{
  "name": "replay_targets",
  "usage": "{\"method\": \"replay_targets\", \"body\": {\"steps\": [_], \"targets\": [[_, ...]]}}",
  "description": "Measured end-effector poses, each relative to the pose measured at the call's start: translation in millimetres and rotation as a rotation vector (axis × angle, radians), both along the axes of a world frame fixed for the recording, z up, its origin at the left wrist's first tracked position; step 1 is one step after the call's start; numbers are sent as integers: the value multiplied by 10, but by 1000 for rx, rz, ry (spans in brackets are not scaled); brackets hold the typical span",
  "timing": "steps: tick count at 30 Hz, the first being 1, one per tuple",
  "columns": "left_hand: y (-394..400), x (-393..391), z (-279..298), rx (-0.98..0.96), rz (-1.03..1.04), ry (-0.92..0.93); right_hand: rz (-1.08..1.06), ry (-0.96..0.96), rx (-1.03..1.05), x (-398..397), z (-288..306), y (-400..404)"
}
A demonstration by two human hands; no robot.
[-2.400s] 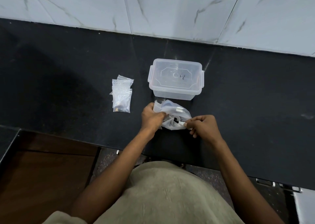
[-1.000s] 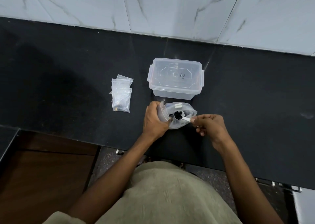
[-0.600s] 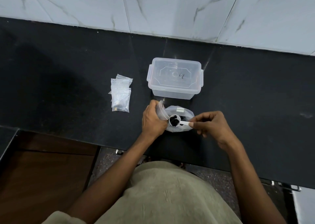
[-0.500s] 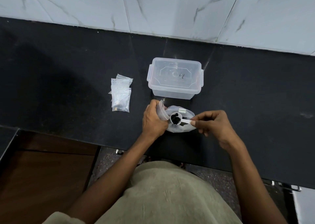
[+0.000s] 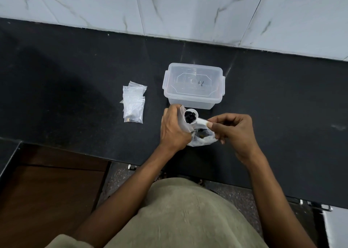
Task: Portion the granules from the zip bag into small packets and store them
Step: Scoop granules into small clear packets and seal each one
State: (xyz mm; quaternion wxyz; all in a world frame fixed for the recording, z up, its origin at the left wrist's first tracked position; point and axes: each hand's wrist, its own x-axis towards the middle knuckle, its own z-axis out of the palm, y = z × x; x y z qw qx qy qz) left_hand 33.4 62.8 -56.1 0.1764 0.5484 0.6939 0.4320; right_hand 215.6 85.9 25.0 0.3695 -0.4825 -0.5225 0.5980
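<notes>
My left hand (image 5: 174,128) grips a small clear packet (image 5: 185,123) held upright, its mouth toward the right. My right hand (image 5: 232,130) pinches the handle of a white scoop (image 5: 191,116) heaped with dark granules, its bowl right at the packet's mouth. Below both hands lies the clear zip bag (image 5: 202,139) with dark granules inside, on the black counter (image 5: 75,89). A pile of small clear packets (image 5: 134,104) lies to the left, the front one holding a few dark bits.
A clear plastic box (image 5: 194,86) with its lid on stands just beyond my hands. The marble-tiled wall (image 5: 169,8) rises behind the counter. The counter's front edge runs near my body, with a brown cabinet front (image 5: 47,195) below left.
The scoop, full of granules, came up out of the zip bag and moved left and up to the mouth of the small packet in my left hand.
</notes>
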Motion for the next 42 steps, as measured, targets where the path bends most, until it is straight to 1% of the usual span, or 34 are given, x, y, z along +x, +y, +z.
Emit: {"method": "replay_targets", "body": {"steps": [3, 8, 12, 18, 24, 35, 42], "targets": [[-1, -2, 18, 31, 8, -70, -28, -26, 1, -2, -11, 1], [-9, -39, 27, 54, -44, -227, -50, -51, 16, 8, -12, 20], [-2, -46, 80, 100, -61, -263, -63, -65, 40, -2, 1, 20], [11, -50, 97, 100, -40, -289, -84, -10, 51, -24, 52, 21], [19, -34, 84, 55, -32, -236, -60, 0, 54, -12, 73, 5], [37, -1, 119, 69, -63, -92, -58, 26, 49, -21, 124, -1], [1, 7, 209, 108, -111, -106, -82, -29, 17, -7, 59, -12]]}}
